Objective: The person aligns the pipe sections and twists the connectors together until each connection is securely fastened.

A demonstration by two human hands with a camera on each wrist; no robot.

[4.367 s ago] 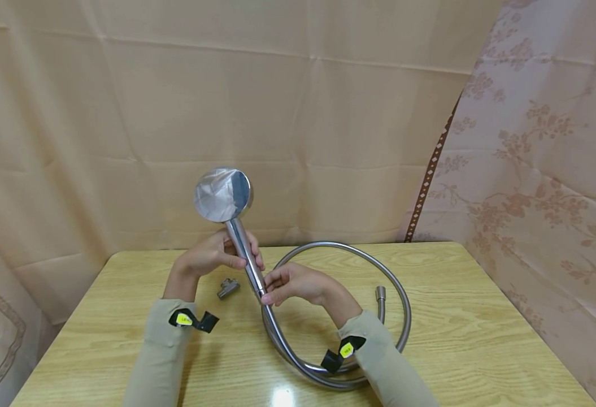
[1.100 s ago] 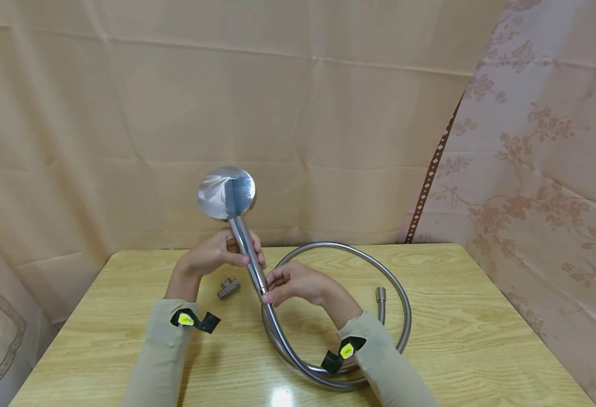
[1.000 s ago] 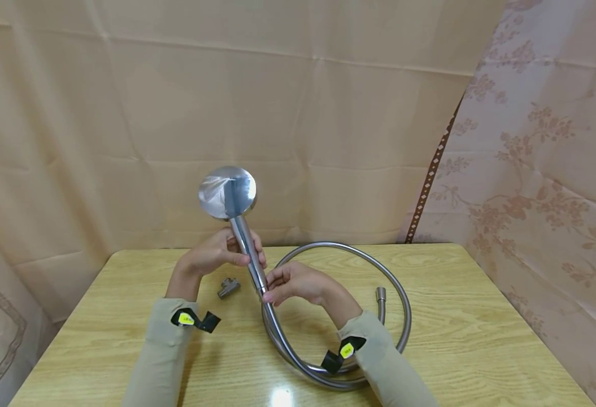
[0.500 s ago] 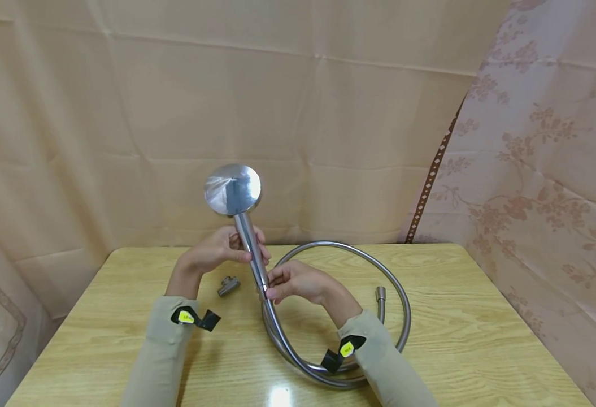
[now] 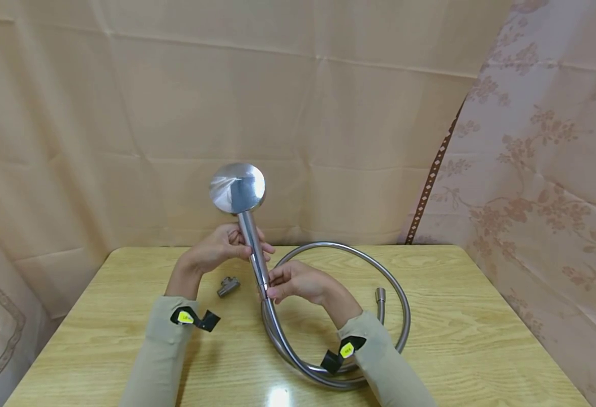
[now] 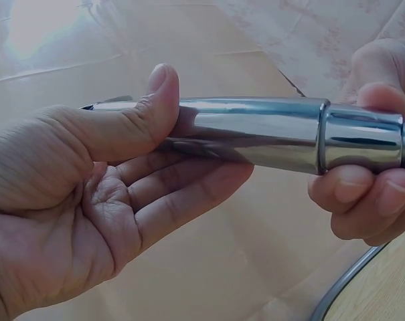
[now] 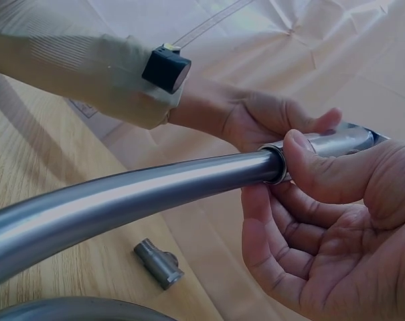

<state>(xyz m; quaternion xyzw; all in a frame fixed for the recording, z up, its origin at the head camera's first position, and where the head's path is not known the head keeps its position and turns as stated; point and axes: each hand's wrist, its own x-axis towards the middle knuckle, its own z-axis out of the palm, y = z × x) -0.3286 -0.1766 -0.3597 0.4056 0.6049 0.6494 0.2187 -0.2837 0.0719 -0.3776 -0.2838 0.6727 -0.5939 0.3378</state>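
Rightward swings the shower head (image 5: 238, 187), a touch more upright than four seconds ago, showing above the table's (image 5: 460, 339) far edge, left of that edge's middle. Left hand (image 5: 210, 252) pinches the handle (image 6: 256, 127), thumb over, fingers beneath; right hand (image 5: 303, 282) pinches the collar (image 6: 363, 137) where the hose (image 7: 142, 190) meets it. Smooth chrome, so probably slippery, stiff, likely top-heavy: mid-handle looks the place to grip, fingertips on the collar. That hose, looping out to the far edge, should flex and could tug. And the fitting (image 5: 229, 286) lies left of the loop.
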